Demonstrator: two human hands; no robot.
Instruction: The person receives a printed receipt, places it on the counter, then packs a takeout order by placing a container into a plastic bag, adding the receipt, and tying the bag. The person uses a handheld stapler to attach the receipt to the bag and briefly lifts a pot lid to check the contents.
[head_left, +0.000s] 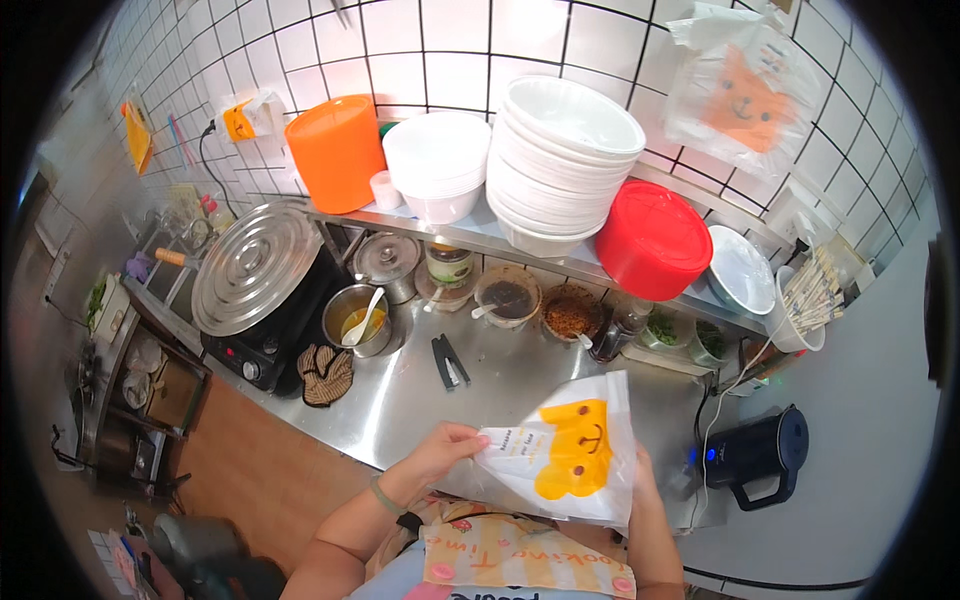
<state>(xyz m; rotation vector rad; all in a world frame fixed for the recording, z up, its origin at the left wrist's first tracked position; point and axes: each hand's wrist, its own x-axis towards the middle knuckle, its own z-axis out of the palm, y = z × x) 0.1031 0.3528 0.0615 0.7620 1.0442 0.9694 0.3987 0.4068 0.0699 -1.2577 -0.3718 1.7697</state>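
A white plastic bag (517, 472) printed with a yellow bear face and some writing is held up over the front of the steel counter. My left hand (451, 444) pinches its left corner between thumb and fingers. At the opposite edge, my right hand (643, 476) grips the bag from behind, and the plastic hides most of those fingers. The bag looks flat. Beyond it on the counter (409, 397) lies a black stapler (448, 361), apart from both hands.
Left stands a lidded pot (259, 270) on a cooker, with a brown striped cloth (326, 375) and a steel pot with spoon (357, 321) beside it. Seasoning bowls (508, 296) line the back. Stacked white bowls (562, 165) fill the shelf above. A dark kettle (757, 454) stands right.
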